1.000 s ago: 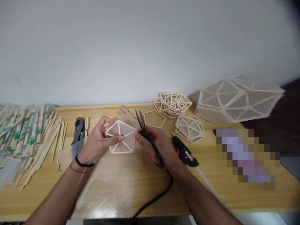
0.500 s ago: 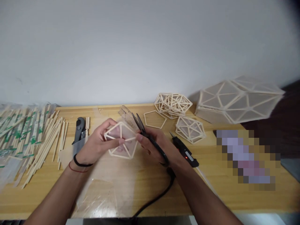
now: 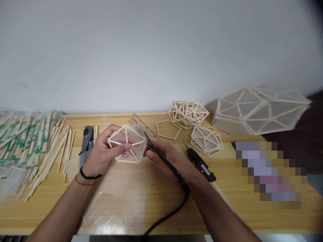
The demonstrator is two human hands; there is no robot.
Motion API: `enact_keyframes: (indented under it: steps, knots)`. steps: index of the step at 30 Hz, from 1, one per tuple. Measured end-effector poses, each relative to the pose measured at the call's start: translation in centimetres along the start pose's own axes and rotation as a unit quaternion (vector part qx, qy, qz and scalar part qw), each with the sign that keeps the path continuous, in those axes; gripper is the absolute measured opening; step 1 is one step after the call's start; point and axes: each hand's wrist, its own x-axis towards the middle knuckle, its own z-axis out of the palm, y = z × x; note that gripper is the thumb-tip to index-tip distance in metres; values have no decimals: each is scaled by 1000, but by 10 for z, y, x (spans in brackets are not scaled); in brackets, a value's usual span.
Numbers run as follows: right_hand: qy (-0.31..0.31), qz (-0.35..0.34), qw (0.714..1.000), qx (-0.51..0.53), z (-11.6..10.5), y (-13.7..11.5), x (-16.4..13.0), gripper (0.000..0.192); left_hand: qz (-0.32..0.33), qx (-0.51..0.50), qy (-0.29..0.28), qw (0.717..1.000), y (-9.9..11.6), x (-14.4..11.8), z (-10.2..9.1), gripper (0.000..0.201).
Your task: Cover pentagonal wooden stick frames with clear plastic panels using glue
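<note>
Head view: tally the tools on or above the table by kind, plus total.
Scissors, in the right hand: 1
Glue gun, red light lit: 1
Ruler, partly hidden: 1
Grey hand tool, partly hidden: 1
Total: 4

Chopstick wrappers [image 3: 46,129]: green print [image 3: 37,148], and it's far too small to read!
Ruler [image 3: 145,128]: dark markings [image 3: 134,120], too tiny to make out.
Glue gun [image 3: 198,162]: pale label [image 3: 205,169], lettering illegible.
</note>
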Motion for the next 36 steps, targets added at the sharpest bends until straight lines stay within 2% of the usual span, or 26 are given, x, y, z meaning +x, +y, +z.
enact_keyframes:
  steps: [3, 8, 14, 17, 24, 28, 32, 36]
  knots:
    - [-26, -22, 999, 7, 1, 3, -1, 45, -10, 2, -13, 1000, 2, -1, -1, 30]
    - [-31, -27, 999, 8, 4, 8, -3, 49, -23, -19, -17, 999, 4, -2, -1, 29]
    - [-19, 16, 998, -61, 1, 7, -2, 44, -20, -9, -26, 999, 6, 0, -2, 27]
    - [-19, 34, 994, -100, -1, 6, -1, 47, -19, 4, -28, 999, 7, 1, -5, 27]
    - [-3, 82, 988, -129, 0, 2, -1, 46, -27, 10, -44, 999, 7, 3, -8, 27]
    - [-13, 72, 992, -107, 0, 3, 1, 43, -32, 13, -55, 998, 6, 1, -10, 28]
    - [-15, 36, 996, -83, 2, 4, 2, 45, -47, 21, -91, 995, 5, 0, -11, 27]
    - [-18, 32, 996, -80, 3, 5, 1, 47, -43, 23, -105, 993, 4, 0, -10, 26]
